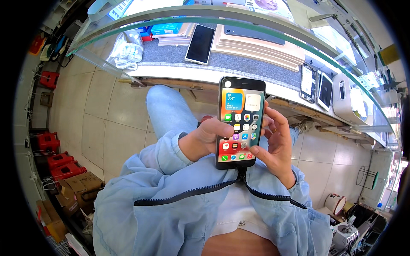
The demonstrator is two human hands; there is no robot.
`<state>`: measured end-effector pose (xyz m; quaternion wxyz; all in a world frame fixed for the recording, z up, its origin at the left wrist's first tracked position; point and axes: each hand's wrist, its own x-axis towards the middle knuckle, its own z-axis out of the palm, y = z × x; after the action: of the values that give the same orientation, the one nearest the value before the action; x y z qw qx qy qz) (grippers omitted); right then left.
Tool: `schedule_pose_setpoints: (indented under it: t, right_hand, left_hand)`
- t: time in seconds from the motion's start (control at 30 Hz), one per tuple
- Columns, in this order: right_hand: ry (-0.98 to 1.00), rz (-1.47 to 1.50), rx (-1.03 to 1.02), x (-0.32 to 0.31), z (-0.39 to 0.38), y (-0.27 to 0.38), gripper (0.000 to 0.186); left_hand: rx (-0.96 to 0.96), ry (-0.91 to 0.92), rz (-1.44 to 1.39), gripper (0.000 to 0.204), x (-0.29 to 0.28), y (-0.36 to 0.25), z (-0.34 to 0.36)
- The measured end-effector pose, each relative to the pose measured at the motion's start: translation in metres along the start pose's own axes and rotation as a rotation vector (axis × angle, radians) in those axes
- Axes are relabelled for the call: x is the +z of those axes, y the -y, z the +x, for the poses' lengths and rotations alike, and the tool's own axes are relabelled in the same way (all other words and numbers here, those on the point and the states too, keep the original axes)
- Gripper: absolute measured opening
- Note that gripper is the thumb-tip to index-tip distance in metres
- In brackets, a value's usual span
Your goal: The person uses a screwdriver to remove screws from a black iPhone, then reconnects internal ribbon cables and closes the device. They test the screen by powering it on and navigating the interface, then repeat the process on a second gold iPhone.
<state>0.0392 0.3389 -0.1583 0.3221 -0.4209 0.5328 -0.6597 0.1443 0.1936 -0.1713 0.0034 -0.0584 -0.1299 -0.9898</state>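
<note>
Smartphone [240, 143] with lit home screen, upright between both hands over the lap, screen up to the wearer. Long axis runs away from the body, top end leaning slightly right. Left hand [204, 135] comes in at the left long edge, thumb laid across the screen's middle; right hand [276, 147] sits at the right long edge, thumb on the lower right corner area, fingers curled by the side. Both grips look closed on it; fingers behind the body are hidden, so can't say which one bears the weight. Hands about equally near, left thumb reaching further in over the icons.

Edges: top end comes near the front of the display shelf [171, 72] in view, depth gap unclear. Bottom end just above the denim jacket [179, 222] zip. Open room mostly left, over floor tiles [121, 136] past the left knee; right side has the opened phone [308, 81] and white bin [340, 100] up on the shelf
</note>
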Motion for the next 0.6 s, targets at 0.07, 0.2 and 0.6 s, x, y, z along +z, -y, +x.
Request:
schedule_pose_setpoints:
  t: [0.07,0.2,0.6]
  right_hand:
    - [-0.006,0.004,0.001,0.0002,-0.0002,-0.0002,0.081]
    - [0.001,0.002,-0.003,-0.0008,-0.0006,-0.0007,0.081]
    - [-0.025,0.000,0.002,0.0005,-0.0009,-0.0016,0.080]
  left_hand:
    - [-0.002,0.009,-0.006,0.079,-0.0012,0.0003,0.0004]
    - [-0.003,0.018,-0.005,0.078,-0.0025,0.0006,0.0017]
    - [-0.009,0.029,-0.047,0.078,-0.0087,0.0027,0.0016]
